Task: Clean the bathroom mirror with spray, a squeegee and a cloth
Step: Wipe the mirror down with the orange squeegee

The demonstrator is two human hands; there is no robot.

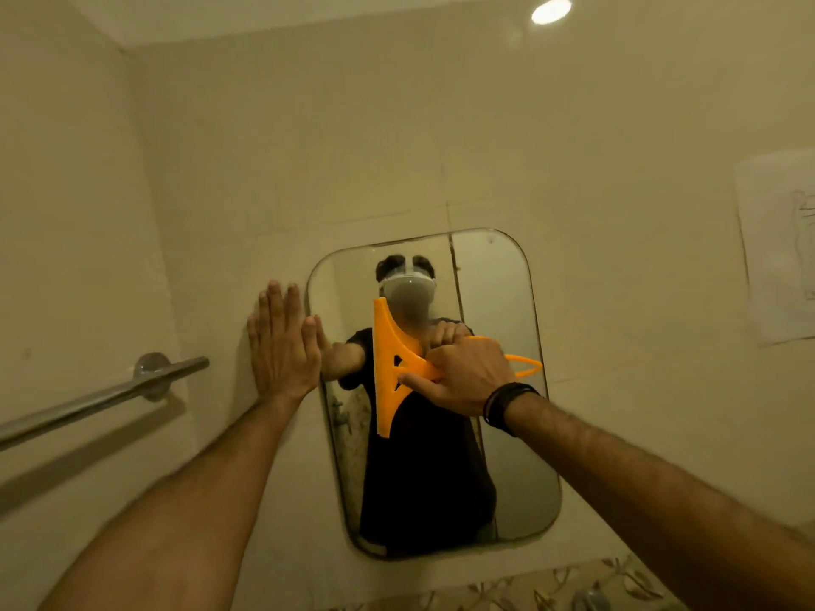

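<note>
A rounded rectangular mirror [498,434] hangs on the tiled wall straight ahead. My right hand [463,374] grips the handle of an orange squeegee [388,368], whose blade stands upright against the left half of the glass. My left hand [282,341] presses flat with straight fingers on the wall at the mirror's left edge, the thumb touching the rim. The glass reflects a person in a dark shirt. No spray bottle or cloth is in view.
A chrome towel bar [101,396] juts from the left wall near my left forearm. A sheet of paper [776,249] is stuck on the wall at right. A patterned tile border [573,588] runs below the mirror. A ceiling light [551,11] glows above.
</note>
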